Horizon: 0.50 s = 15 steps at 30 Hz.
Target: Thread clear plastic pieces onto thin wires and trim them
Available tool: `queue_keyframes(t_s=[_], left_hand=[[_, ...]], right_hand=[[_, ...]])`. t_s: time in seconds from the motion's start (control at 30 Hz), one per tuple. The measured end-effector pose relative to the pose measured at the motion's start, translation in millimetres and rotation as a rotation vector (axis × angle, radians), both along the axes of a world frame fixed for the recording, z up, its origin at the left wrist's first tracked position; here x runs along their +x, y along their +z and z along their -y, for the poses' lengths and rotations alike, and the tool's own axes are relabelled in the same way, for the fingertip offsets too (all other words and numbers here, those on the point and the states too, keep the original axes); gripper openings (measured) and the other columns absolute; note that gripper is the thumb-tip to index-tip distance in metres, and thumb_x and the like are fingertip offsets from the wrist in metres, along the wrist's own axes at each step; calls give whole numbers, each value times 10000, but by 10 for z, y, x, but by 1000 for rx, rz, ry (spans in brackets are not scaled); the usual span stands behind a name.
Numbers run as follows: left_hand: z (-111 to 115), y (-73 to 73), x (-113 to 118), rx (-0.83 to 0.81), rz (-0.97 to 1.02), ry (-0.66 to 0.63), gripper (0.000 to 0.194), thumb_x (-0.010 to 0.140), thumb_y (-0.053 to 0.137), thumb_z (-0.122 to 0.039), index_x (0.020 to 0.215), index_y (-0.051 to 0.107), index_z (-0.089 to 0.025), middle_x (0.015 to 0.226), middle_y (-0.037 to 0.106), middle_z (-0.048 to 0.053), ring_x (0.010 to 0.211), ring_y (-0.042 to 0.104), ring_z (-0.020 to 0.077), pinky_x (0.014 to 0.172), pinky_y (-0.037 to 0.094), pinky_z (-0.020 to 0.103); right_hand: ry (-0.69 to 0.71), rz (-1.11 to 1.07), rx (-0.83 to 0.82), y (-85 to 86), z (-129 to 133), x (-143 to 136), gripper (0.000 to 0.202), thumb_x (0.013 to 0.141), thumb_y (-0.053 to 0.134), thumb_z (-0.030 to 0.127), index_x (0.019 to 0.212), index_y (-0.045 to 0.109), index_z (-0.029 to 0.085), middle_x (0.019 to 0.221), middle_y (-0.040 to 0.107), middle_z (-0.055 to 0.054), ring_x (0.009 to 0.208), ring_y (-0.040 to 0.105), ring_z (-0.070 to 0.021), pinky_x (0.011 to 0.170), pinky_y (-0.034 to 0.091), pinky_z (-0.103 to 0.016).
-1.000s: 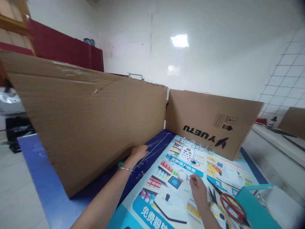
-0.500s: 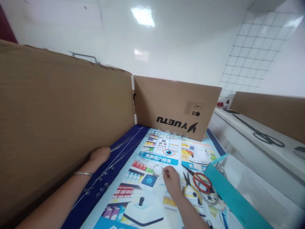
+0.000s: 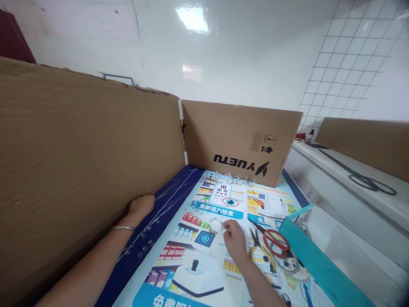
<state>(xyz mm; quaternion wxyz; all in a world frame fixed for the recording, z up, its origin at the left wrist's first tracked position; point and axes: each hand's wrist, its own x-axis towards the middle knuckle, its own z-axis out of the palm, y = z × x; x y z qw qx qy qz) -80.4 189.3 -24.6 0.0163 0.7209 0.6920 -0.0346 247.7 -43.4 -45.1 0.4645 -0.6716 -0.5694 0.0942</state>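
Note:
My left hand (image 3: 142,207) is closed low against the cardboard wall, over the dark blue border; its fingertips are hidden. Thin shiny strands (image 3: 168,190) run out beside its fingers, and several round clear beads or discs (image 3: 148,243) lie on the blue nearer to me. My right hand (image 3: 235,239) is pinched above the printed sheet, thumb against fingers, at a small clear, shiny piece (image 3: 222,228) too fine to identify. More small clear pieces (image 3: 212,220) lie just beyond it. To its right are yellow-handled pliers (image 3: 262,249) and red-handled scissors (image 3: 275,242).
Cardboard panels (image 3: 92,140) rise on the left and at the back (image 3: 236,136). A pile of clear pieces (image 3: 233,177) lies along the back panel. At right stands a teal-sided box (image 3: 322,260) beside a roll of tape (image 3: 287,261); dark scissors (image 3: 367,181) rest on a white ledge.
The view has shifted slightly, so most things appear a little further right. Both hands keep nearly the same places over the sheet, the right still pinched and the left still closed.

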Motion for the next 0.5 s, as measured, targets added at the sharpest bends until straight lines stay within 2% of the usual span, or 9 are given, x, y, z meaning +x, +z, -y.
queue_keyframes(t_s=[0.17,0.37,0.5], left_hand=[[90,57,18,-25,23,33,288,864,507,-295,1104,525,-137,1080,564,79,910,576,188,764,497,380],[92,6,0,-39,67,74,268,865,505,-298,1070,542,-129,1037,582,73,878,585,177,744,502,363],[128,-7,-39,9,92,49,255,866,502,-310,1028,561,-122,981,603,66,835,595,165,719,505,347]], right_hand=[[-21,-15,24,8,5,18,219,693,409,128,812,572,214,817,574,-15,716,545,-157,651,415,-256],[-20,-15,18,-10,-22,39,166,745,415,177,812,565,200,789,584,-20,683,546,-155,624,418,-252],[-14,-9,0,7,-20,30,168,752,412,169,813,567,196,783,579,-20,681,542,-154,619,413,-251]])
